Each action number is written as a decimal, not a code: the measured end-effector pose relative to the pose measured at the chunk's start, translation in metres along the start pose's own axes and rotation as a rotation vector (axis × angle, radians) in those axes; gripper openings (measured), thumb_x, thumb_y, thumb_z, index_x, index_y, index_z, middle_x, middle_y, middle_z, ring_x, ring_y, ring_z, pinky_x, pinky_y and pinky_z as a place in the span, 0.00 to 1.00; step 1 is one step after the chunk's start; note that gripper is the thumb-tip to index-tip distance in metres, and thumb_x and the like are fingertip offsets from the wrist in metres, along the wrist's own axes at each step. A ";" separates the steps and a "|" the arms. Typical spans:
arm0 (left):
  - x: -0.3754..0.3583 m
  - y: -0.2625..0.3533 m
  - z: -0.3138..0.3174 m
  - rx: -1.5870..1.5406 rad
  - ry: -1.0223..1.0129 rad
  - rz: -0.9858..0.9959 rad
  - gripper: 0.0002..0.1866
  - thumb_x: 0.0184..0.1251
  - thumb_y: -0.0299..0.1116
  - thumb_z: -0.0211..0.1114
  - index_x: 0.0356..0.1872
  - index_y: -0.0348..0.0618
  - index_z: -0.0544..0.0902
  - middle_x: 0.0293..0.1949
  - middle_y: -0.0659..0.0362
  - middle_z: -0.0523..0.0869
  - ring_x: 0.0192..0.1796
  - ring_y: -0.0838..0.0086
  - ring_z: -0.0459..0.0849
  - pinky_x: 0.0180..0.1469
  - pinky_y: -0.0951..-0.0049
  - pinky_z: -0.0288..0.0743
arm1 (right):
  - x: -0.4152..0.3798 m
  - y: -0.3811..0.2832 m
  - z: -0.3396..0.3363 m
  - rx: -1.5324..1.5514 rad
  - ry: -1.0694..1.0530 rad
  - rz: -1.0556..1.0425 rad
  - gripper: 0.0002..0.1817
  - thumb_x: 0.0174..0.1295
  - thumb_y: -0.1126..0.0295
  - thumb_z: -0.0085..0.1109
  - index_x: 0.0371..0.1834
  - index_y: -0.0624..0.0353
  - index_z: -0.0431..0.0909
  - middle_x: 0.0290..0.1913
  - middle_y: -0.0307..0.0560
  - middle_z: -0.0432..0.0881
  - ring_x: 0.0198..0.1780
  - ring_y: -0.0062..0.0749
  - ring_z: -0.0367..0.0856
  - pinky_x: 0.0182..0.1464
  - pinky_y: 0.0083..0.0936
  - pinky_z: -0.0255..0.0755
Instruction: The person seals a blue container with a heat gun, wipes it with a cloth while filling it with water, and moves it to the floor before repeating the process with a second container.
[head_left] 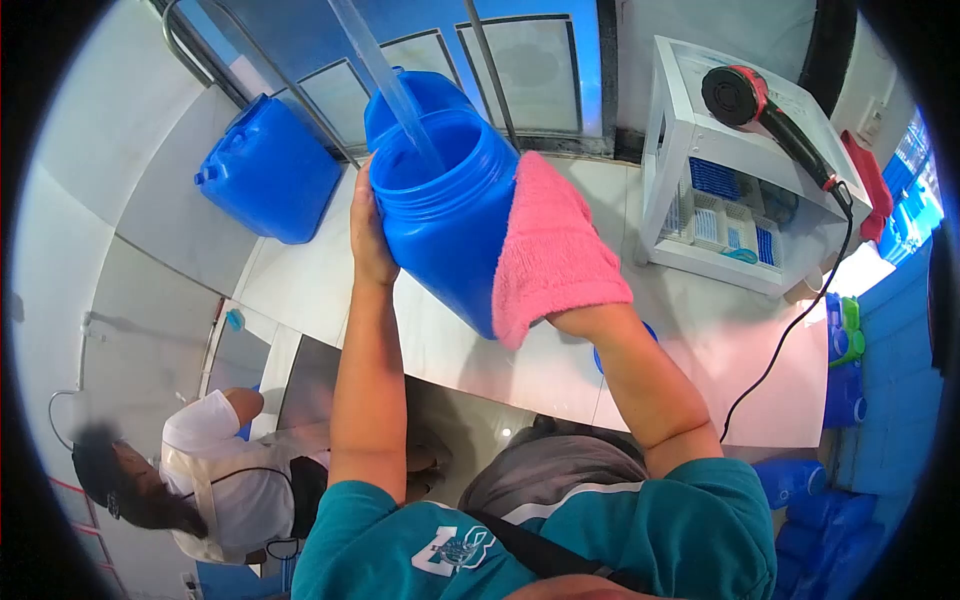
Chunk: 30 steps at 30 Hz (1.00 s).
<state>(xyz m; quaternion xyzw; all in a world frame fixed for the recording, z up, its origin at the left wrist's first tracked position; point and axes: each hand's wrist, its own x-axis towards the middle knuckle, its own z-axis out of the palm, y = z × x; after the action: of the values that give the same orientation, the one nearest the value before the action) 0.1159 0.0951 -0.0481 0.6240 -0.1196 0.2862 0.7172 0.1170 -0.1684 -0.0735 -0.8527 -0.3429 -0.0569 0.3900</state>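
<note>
A large blue plastic jug (437,262) is tilted above the white counter, its threaded wide mouth facing up toward me. My left hand (372,235) grips the jug's left side, just below the neck. Against the right side lies a pink towel (553,245), which my right hand (574,318) holds; the towel hides its fingers. Down into the jug's mouth runs a clear tube (378,65) from above. Directly behind the mouth, more blue plastic (420,92) shows, partly hidden. A round blue edge (599,360), perhaps a lid, peeks out beside my right forearm.
Another blue jug (270,170) stands at the back left of the counter (690,345). A black and red heat gun (765,115) lies on a white drawer unit (690,75); its cord hangs toward me. At lower left is another person (215,470). Blue containers (830,530) sit at lower right.
</note>
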 end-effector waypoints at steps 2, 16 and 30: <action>0.003 -0.005 -0.009 -0.046 0.003 -0.013 0.38 0.79 0.62 0.46 0.71 0.37 0.69 0.66 0.50 0.79 0.67 0.64 0.78 0.71 0.61 0.70 | 0.021 0.006 0.000 0.033 0.031 0.037 0.27 0.69 0.55 0.59 0.69 0.51 0.76 0.71 0.49 0.76 0.70 0.44 0.74 0.70 0.38 0.68; 0.014 -0.015 -0.023 -0.216 0.129 -0.052 0.27 0.80 0.56 0.48 0.56 0.43 0.82 0.52 0.53 0.87 0.54 0.64 0.86 0.61 0.61 0.79 | 0.075 -0.007 -0.019 -0.205 -0.180 -0.269 0.17 0.66 0.64 0.62 0.55 0.58 0.82 0.57 0.51 0.85 0.55 0.41 0.82 0.60 0.35 0.74; 0.022 -0.030 -0.043 -0.332 0.013 -0.024 0.28 0.79 0.52 0.47 0.61 0.39 0.79 0.56 0.48 0.86 0.58 0.59 0.85 0.65 0.55 0.78 | 0.026 0.058 0.071 0.468 -0.220 -0.063 0.26 0.34 0.61 0.80 0.40 0.55 0.83 0.35 0.50 0.85 0.42 0.45 0.84 0.51 0.41 0.77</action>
<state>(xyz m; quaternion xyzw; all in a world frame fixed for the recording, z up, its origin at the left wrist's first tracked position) 0.1423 0.1408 -0.0700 0.4963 -0.1532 0.2578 0.8147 0.1612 -0.1311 -0.1487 -0.7294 -0.4133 0.1049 0.5350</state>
